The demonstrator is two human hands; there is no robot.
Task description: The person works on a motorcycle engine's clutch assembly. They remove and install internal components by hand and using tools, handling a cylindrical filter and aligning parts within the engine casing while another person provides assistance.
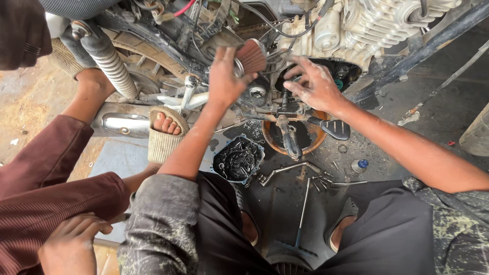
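Repair workshop — opened motorcycle engine, scattered bolts.

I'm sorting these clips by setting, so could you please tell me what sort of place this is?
Probably a motorcycle repair spot, working at ground level. A motorcycle engine sits opened, a removed engine cover lies on the oily floor, and loose bolts and a long tool are scattered beside it.

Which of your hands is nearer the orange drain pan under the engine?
Right. The right hand is at the open engine case above the drain pan; the left hand is up left, holding a cone filter.
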